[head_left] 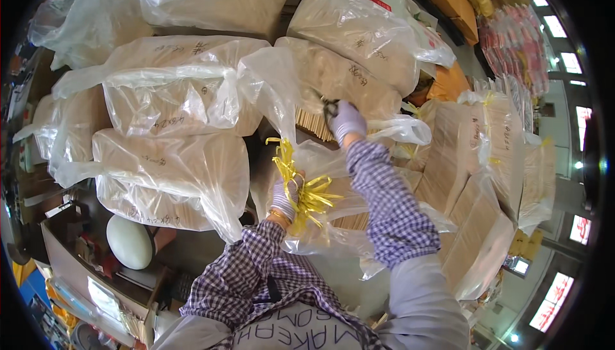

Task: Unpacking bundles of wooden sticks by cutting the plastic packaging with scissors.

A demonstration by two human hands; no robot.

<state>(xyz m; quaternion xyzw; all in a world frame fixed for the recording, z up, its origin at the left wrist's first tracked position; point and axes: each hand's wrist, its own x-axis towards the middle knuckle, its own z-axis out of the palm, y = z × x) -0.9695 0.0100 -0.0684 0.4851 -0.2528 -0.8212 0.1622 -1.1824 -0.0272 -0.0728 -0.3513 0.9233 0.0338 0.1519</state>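
Observation:
My left hand [286, 197], in a striped glove, is closed around a bunch of yellow plastic ties [314, 197] whose loose ends fan out on both sides. Farther out and to the right, my gloved right hand [349, 121] grips dark-handled scissors [330, 110]. The scissors are over the near edge of a plastic-wrapped stack [343, 71], where light brown layered edges [312, 123] show. Whether the blades touch the stack I cannot tell. Crumpled clear plastic [307, 154] lies between my hands and below them.
Plastic-bagged brown bundles [170, 164] lie to the left, with several more at the far side. On the right, tied bundles [474, 234] lean together. A white round-topped object [130, 241] is at the lower left, near a dark shelf. Orange bags [448, 84] sit beyond the right bundles.

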